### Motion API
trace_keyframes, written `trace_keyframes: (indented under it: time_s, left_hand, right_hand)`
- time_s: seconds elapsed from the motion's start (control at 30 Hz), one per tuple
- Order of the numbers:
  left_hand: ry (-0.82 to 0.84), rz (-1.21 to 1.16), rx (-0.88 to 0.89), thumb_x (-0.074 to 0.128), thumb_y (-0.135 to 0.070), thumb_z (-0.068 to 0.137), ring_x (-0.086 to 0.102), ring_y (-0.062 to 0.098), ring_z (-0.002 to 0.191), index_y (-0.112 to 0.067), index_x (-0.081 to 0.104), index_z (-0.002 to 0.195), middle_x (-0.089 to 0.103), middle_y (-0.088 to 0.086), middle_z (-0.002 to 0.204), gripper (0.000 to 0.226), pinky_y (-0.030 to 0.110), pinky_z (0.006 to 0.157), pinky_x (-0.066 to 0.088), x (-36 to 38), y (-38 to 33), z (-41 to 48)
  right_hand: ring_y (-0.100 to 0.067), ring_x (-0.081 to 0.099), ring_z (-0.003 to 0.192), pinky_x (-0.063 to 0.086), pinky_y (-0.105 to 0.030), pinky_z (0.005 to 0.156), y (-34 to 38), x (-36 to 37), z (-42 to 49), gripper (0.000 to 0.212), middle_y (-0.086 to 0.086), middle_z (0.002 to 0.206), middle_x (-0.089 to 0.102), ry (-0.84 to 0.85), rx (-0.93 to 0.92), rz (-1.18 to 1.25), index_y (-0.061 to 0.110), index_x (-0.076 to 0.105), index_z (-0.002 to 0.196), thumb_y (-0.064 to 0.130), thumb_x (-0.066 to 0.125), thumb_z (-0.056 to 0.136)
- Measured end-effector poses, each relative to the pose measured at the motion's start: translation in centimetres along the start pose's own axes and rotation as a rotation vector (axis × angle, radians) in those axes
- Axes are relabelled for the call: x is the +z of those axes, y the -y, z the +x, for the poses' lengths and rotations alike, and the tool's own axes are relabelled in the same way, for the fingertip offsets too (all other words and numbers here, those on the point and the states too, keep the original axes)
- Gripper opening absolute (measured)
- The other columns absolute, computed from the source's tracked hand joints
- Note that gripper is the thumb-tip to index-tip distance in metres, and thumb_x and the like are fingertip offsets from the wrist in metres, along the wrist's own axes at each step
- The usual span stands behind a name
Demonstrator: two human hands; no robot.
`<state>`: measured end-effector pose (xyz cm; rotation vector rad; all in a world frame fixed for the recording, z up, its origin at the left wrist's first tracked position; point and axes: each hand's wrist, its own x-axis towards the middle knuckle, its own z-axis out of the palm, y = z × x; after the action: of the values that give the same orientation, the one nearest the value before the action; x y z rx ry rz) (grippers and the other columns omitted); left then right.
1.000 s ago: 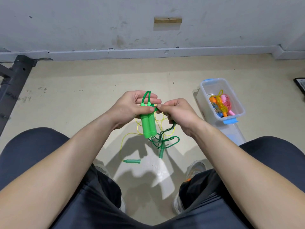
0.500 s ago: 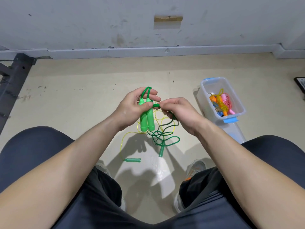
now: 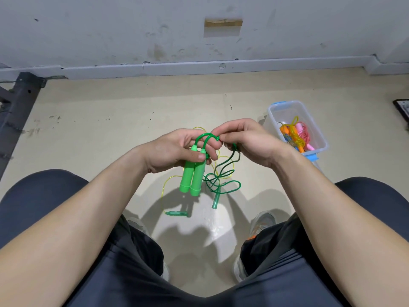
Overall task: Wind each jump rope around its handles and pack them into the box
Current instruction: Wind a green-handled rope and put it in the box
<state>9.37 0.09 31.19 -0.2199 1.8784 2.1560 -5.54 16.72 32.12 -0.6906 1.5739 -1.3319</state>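
The left hand (image 3: 177, 149) grips the two bright green handles (image 3: 191, 178) of one jump rope, held side by side and nearly upright, with the thumb pressed across them near their upper ends and the lower ends projecting below the palm. The green cord (image 3: 221, 180) leaves the handle tops as a short arch and passes to the right hand (image 3: 247, 145), which pinches it between thumb and fingertips just beside the left hand's fingers. From the right hand the cord hangs down into a loose tangle below and between both hands, just right of the handles' lower ends. On the floor (image 3: 99, 120) beneath the hands lies a second rope with a thin yellow cord (image 3: 162, 196) and two darker green handles (image 3: 177, 213). The clear box (image 3: 271, 111) with blue clips stands on the floor to the right of the right hand, apart from it, and contains orange, yellow and pink ropes (image 3: 294, 136).
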Motion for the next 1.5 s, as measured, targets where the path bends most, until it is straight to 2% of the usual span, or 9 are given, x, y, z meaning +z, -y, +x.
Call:
trace_keyframes:
  time_s: [0.2,0.37,0.5,0.73,0.9,1.0,1.1,1.27,1.5]
  left_hand:
    - [0.017,0.048,-0.064,0.063,-0.005,0.085,0.064,0.018,0.092,-0.01,0.066,0.106,0.071,-0.004,0.097,0.022,0.041,0.091,0.046,0.4,0.2,0.0]
    - [-0.074,-0.046,-0.046,0.064,-0.002,0.082,0.068,0.019,0.089,-0.005,0.065,0.107,0.07,-0.001,0.093,0.025,0.037,0.088,0.057,1.0,0.3,0.3]
    - [-0.261,-0.152,0.002,0.068,-0.004,0.08,0.07,0.024,0.09,-0.006,0.065,0.114,0.071,0.002,0.095,0.035,0.043,0.092,0.051,1.0,0.5,0.8]
    - [-0.486,-0.109,-0.003,0.064,0.005,0.087,0.071,0.023,0.076,-0.012,0.062,0.098,0.066,0.001,0.088,0.02,0.039,0.079,0.054,2.4,1.1,2.1]
    - [-0.481,-0.052,-0.047,0.053,0.012,0.094,0.072,0.021,0.075,-0.006,0.06,0.096,0.066,0.011,0.093,0.019,0.033,0.076,0.057,2.6,1.3,2.4]
    - [-0.497,-0.051,-0.085,0.056,0.009,0.094,0.071,0.029,0.084,0.005,0.064,0.11,0.069,0.02,0.102,0.018,0.038,0.084,0.057,2.6,1.5,2.3]
    - [-0.511,-0.065,-0.076,0.056,0.008,0.094,0.073,0.027,0.084,0.011,0.063,0.117,0.068,0.02,0.106,0.024,0.032,0.079,0.058,2.6,1.2,2.1]
    - [-0.483,-0.209,-0.11,0.056,0.002,0.096,0.073,0.024,0.082,-0.002,0.063,0.122,0.07,0.013,0.109,0.028,0.028,0.068,0.053,2.9,1.0,1.7]
    - [-0.515,-0.259,-0.158,0.052,-0.003,0.1,0.069,0.023,0.075,-0.014,0.067,0.11,0.071,0.008,0.096,0.021,0.041,0.078,0.054,3.6,1.5,1.5]
  right_hand:
    - [-0.004,0.059,0.067,0.043,-0.015,0.066,0.3,0.3,-0.7,0.008,0.009,0.065,0.068,0.062,-0.013,-0.195,0.009,0.071,0.091,0.006,0.076,0.085]
    - [-0.003,0.054,0.062,0.044,-0.014,0.064,-0.5,0.6,-0.2,0.01,0.0,0.069,0.065,-0.126,-0.037,-0.269,0.015,0.071,0.081,0.011,0.074,0.091]
    - [-0.003,0.054,0.057,0.042,-0.016,0.059,-0.8,1.1,0.2,0.01,-0.002,0.069,0.062,-0.298,-0.032,-0.297,0.014,0.07,0.084,0.018,0.072,0.092]
    - [-0.009,0.055,0.064,0.042,-0.026,0.06,-1.3,1.8,0.4,0.011,0.006,0.073,0.066,-0.4,-0.084,-0.535,0.025,0.069,0.084,0.028,0.068,0.095]
    - [-0.011,0.058,0.069,0.04,-0.022,0.06,-1.3,1.8,0.4,0.012,0.01,0.07,0.062,-0.427,-0.086,-0.644,0.023,0.071,0.086,0.027,0.066,0.096]
    - [-0.008,0.051,0.061,0.039,-0.02,0.055,-1.5,1.9,0.5,0.013,0.006,0.07,0.063,-0.445,-0.08,-0.579,0.023,0.072,0.083,0.025,0.068,0.095]
    - [-0.008,0.052,0.057,0.045,-0.026,0.06,-1.5,1.8,0.7,0.015,0.009,0.063,0.06,-0.46,-0.056,-0.442,0.023,0.071,0.08,0.021,0.069,0.094]
    - [-0.002,0.051,0.052,0.041,-0.015,0.053,-1.6,2.1,0.4,0.017,0.011,0.054,0.059,-0.443,-0.006,-0.182,0.018,0.071,0.078,0.012,0.069,0.094]
    - [-0.01,0.051,0.06,0.039,-0.024,0.056,-2.0,2.5,0.3,0.021,0.005,0.06,0.065,-0.395,0.144,0.078,0.014,0.069,0.076,0.008,0.064,0.097]
